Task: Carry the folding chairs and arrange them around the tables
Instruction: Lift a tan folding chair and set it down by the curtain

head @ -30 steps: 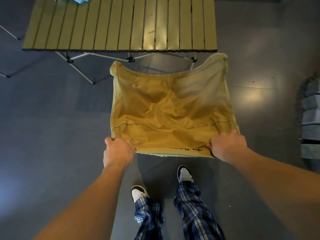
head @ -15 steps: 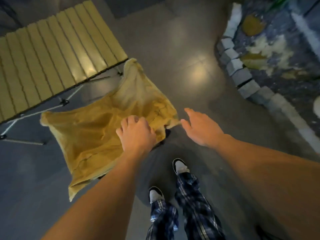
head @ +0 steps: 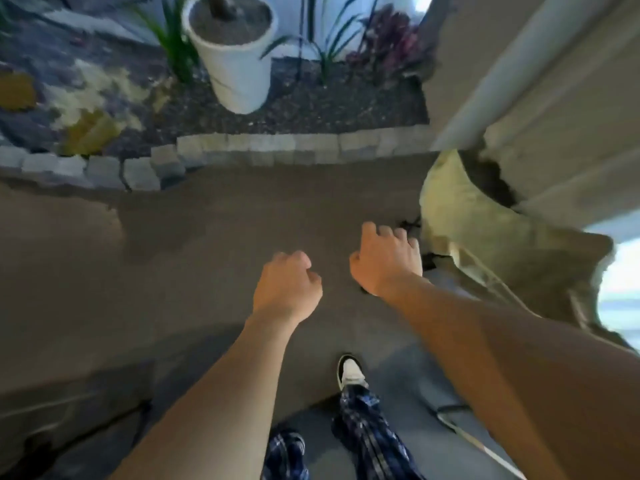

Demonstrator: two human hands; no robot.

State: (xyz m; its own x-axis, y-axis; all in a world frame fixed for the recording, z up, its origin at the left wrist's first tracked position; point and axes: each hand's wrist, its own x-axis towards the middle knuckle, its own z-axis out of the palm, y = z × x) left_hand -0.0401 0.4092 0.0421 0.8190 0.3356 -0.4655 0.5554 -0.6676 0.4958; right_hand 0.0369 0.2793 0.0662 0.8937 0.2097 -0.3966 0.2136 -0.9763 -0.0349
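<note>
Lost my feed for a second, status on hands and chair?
Left hand loosely curled, empty. Right hand reaching toward tan folding chair, grip unclear. Floor ahead.

The view swung away from the slatted surface and the tan chair set before it; both dropped out of sight. A planted bed with a white pot and a stone edging came into view at the far side. Both hands had let go of that chair's fabric: the left hand hung loosely curled, holding nothing, and the right hand reached right toward another folding chair, pale tan, standing by the wall, its fingers curled near the frame; contact was unclear.
</note>
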